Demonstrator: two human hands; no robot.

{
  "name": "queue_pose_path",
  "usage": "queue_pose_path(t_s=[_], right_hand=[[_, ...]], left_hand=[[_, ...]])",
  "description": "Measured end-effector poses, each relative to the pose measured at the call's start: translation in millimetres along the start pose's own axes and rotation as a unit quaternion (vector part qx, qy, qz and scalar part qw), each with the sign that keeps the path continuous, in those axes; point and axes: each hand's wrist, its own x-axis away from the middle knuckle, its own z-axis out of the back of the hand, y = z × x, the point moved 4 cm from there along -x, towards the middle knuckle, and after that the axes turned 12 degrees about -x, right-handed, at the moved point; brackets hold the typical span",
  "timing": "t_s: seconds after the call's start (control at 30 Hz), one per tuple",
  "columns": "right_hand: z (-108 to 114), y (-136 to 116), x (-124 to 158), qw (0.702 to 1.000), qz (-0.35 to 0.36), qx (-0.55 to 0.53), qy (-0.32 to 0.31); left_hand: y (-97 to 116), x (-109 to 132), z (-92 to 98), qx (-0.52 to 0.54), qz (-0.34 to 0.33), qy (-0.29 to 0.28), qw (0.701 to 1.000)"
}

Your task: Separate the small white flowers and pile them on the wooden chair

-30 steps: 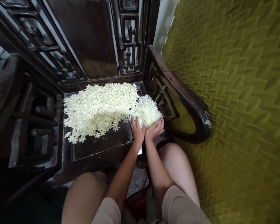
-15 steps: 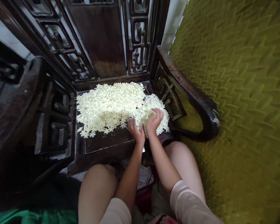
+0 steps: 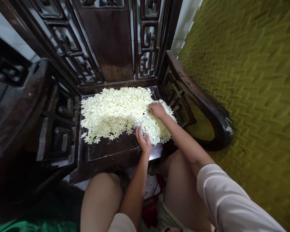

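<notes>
Many small white flowers with pale yellow centres cover the dark wooden seat [image 3: 111, 151]. A wide flower heap [image 3: 113, 109] fills its left and middle, joined on the right by a smaller flower pile [image 3: 157, 127]. My left hand [image 3: 143, 140] is open at the front edge of the flowers, thumb apart from the fingers, palm turned towards the smaller pile. My right hand [image 3: 157, 109] rests over the back of that smaller pile, where it meets the wide heap. Its fingers reach left and bend down, apart from the thumb; the fingertips are partly hidden.
The seat belongs to a carved dark chair with a tall backrest [image 3: 108, 48]. Curved armrests stand on the left [image 3: 41, 93] and right [image 3: 203, 106]. A textured yellow-green surface [image 3: 261, 112] is beyond the right armrest. My knees [image 3: 101, 190] are before the seat.
My right hand has moved up and back from beside my left hand to the far part of the smaller pile. My left hand stays near the front edge. The view has shifted slightly.
</notes>
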Motion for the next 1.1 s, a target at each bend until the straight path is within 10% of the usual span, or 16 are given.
queue_pose_path(t_s=[0.53, 0.67, 0.9, 1.1], right_hand=[[-4.8, -4.7, -25.4, 0.982, -0.136, -0.069, 0.113], [0.6, 4.5, -3.4, 0.922, -0.169, -0.301, 0.175], [10.8, -29.1, 49.9, 0.728, -0.149, -0.655, 0.137], [2.3, -87.4, 126.5, 0.722, -0.131, -0.68, 0.016]], left_hand=[[-14.1, 5.2, 32.8, -0.082, 0.078, 0.103, 0.988], [-12.0, -2.1, 39.5, -0.03, 0.138, 0.084, 0.986], [29.5, -26.4, 63.9, 0.162, 0.193, -0.033, 0.967], [67.9, -32.4, 115.3, 0.173, 0.114, -0.166, 0.964]])
